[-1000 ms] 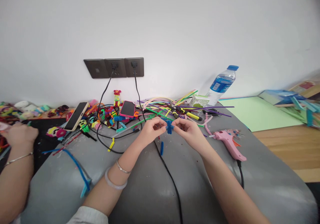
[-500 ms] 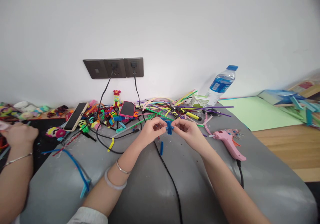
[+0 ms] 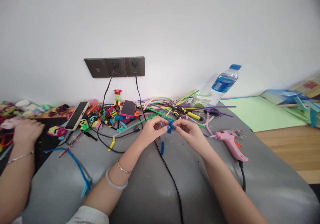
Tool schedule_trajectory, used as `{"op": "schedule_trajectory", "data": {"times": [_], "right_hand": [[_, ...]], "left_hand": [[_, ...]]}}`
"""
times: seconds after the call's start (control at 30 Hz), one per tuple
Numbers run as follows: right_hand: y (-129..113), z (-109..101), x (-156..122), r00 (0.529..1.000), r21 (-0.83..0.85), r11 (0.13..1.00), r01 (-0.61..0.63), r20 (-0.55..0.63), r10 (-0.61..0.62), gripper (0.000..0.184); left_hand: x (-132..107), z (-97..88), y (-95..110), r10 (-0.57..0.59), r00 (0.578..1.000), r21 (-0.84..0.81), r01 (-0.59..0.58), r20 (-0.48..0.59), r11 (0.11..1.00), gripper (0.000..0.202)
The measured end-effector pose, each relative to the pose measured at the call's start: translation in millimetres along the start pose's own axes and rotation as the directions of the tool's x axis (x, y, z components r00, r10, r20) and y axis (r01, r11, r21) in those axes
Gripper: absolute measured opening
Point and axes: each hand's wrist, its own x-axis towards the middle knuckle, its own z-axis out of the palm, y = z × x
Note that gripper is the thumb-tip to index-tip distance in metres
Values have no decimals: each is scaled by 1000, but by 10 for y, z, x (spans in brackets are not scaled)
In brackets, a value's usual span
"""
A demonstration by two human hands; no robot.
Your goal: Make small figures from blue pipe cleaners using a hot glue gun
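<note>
The left hand (image 3: 150,131) and the right hand (image 3: 192,134) each pinch one side of a small fuzzy blue pipe-cleaner piece (image 3: 170,126) between thumb and fingers, holding it over the smooth grey bench (image 3: 200,187). Nearer the wearer, a short straight blue fuzzy strip (image 3: 162,148) lies just beside a long thin black cable (image 3: 171,176). A pink plastic glue gun (image 3: 231,144) rests to the right of both hands.

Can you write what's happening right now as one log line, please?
left hand: pinches blue fuzzy piece | right hand: pinches same piece | table: blue strip beside black cable, pink glue gun
</note>
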Motion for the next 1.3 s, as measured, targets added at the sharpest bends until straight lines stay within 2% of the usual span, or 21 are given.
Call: {"op": "schedule_trajectory", "data": {"times": [0.23, 0.43, 0.83, 1.07, 1.3], "right_hand": [[-16, -3, -12, 999, -44, 999, 26, -40, -28, 24], [-23, 3, -23, 997, -82, 996, 37, -64, -42, 21], [-25, 22, -27, 994, -88, 994, 66, -78, -73, 19], [-56, 46, -49, 988, -140, 985, 103, -98, -117, 15], [3, 86, -26, 994, -9, 997, 77, -71, -77, 17]], "left_hand": [[4, 5, -1, -1, 1000, -40, 2, 16, 999, 21], [7, 7, 9, -6, 1000, -10, 6, 13, 1000, 21], [14, -20, -90, -52, 998, -9, 51, -23, 999, 28], [20, -36, -37, -63, 998, -31, 63, -1, 998, 32], [17, -28, 8, -57, 998, -64, 56, -21, 996, 35]]}}
